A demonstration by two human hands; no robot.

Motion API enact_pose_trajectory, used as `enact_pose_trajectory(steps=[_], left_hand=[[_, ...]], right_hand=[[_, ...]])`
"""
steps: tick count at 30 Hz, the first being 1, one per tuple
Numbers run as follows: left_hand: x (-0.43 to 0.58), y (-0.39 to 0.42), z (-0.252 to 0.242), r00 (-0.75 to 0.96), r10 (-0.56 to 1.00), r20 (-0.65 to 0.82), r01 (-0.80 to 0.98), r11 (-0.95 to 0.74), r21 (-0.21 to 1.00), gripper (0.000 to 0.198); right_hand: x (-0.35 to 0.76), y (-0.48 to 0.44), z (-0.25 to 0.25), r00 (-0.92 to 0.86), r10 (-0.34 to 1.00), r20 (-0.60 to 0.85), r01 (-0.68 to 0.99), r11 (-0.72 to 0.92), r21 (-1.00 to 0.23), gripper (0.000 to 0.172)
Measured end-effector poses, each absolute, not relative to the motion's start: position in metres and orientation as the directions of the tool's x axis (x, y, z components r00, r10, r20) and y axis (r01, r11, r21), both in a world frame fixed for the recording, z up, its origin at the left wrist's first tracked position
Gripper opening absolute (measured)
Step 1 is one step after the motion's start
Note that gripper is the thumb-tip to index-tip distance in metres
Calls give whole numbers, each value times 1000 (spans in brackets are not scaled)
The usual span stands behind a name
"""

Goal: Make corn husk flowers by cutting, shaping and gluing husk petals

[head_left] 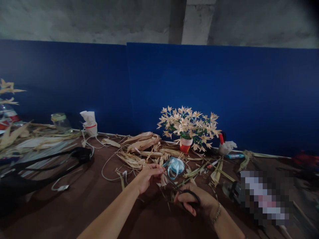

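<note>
My left hand (151, 176) is closed, pinching a small piece of pale corn husk (163, 180) between thumb and fingers. Black-handled scissors (191, 196) are gripped in my right hand (196, 198), and their blades point up and left to the husk piece. Whether the blades touch it I cannot tell. Just behind my hands lies a bundle of light blue ribbon (175, 166). Dry corn husks (139, 146) are heaped beyond my left hand. Farther back stands a red and white cup (185, 144) with many cream husk flowers (188, 124) on green stems.
A white cable (106, 174) curls left of the husks. Black straps (50, 166) lie at far left, with a glass jar (61, 122) and a tissue-filled cup (90, 127) behind. A blue partition (211, 76) closes the back. A pixelated patch hides something at right.
</note>
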State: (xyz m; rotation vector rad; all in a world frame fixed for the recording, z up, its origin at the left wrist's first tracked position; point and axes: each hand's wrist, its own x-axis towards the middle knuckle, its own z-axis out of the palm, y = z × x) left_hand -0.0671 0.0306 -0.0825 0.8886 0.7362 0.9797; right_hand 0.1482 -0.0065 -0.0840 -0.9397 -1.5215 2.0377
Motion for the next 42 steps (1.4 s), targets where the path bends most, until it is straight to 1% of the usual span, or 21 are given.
enact_pose_trajectory(steps=[5,11,17,21,24,28,31,34,37,40,42], left_hand=[[-66,30,-83,379,915,-136,-371,285,884,20],[-66,32,-86,386,915,-122,-355,269,895,18],[-64,36,-96,345,931,-118,-306,230,924,19],[-62,37,-102,318,941,-119,-249,204,947,22],[-59,37,-103,302,945,-121,-222,194,956,24],[-58,36,-100,288,952,-105,-238,177,955,24],[-59,37,-98,200,974,-107,-281,162,946,23],[-62,38,-96,62,993,-98,-339,113,934,22],[-65,39,-92,34,997,-65,-356,73,932,22],[-66,38,-86,-14,999,-33,-323,26,946,22],[-67,38,-82,-75,997,-1,-281,-20,960,25]], right_hand=[[147,-5,-86,-674,688,-269,55,-316,-947,29],[144,-6,-81,-661,712,-239,50,-276,-960,28],[145,-6,-81,-631,738,-240,104,-226,-969,30],[148,-2,-85,-597,750,-285,174,-226,-958,32],[150,-1,-85,-592,744,-310,226,-215,-950,30],[149,-1,-81,-579,743,-335,259,-222,-940,26],[146,-3,-78,-572,748,-336,255,-228,-940,25],[145,-4,-78,-578,760,-295,217,-206,-954,29],[144,-3,-82,-521,822,-229,156,-172,-973,29],[140,-1,-85,-398,906,-145,138,-98,-986,30],[139,1,-84,-263,964,-34,162,10,-987,31]])
